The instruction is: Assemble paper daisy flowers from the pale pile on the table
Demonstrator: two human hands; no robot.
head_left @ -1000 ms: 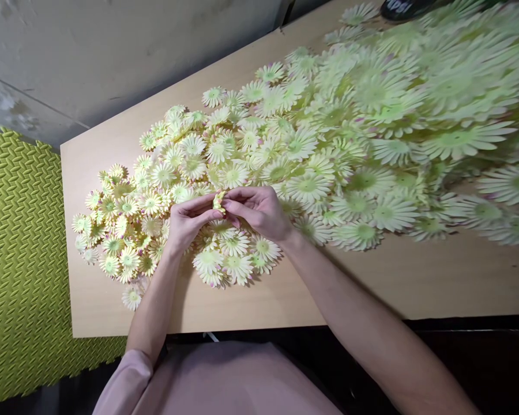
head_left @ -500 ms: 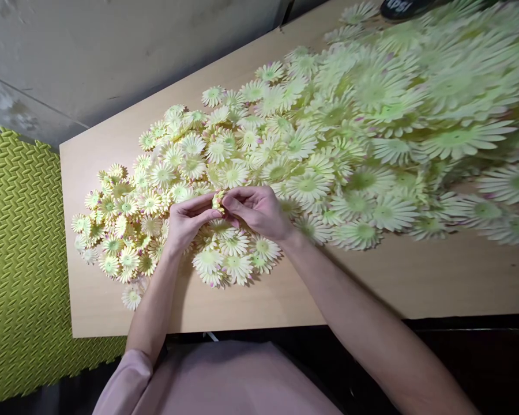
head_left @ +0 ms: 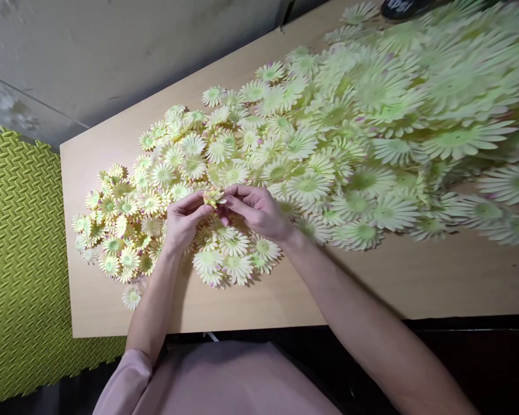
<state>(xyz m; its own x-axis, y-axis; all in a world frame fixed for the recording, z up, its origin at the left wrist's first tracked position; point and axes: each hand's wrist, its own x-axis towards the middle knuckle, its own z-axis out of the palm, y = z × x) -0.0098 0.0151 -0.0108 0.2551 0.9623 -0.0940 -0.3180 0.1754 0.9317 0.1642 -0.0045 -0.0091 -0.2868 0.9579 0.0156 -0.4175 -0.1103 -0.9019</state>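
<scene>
Between my two hands, just above the heap, is a small yellow artificial flower [head_left: 213, 197] with its petals bunched together. My left hand [head_left: 185, 219] pinches it from the left between thumb and fingers. From the right, my right hand [head_left: 257, 213] has thumb and forefinger closed on a pale petal at the flower's edge. Beneath both hands spreads a heap of loose pale-yellow daisy-like artificial flowers [head_left: 300, 143], some with pink petal tips. A smaller cluster of the same flowers [head_left: 127, 207] lies left of my left hand.
The flowers cover much of a light wooden table [head_left: 259, 308]. A grey wall [head_left: 125, 52] runs along its far side. Green textured foam matting [head_left: 23, 259] stands at the left end. A dark object with white lettering [head_left: 404, 8] sits at the back right.
My left hand has moved slightly left with the flower, and the gap between my hands has widened. More of the flower's petals show now. The heap has not moved.
</scene>
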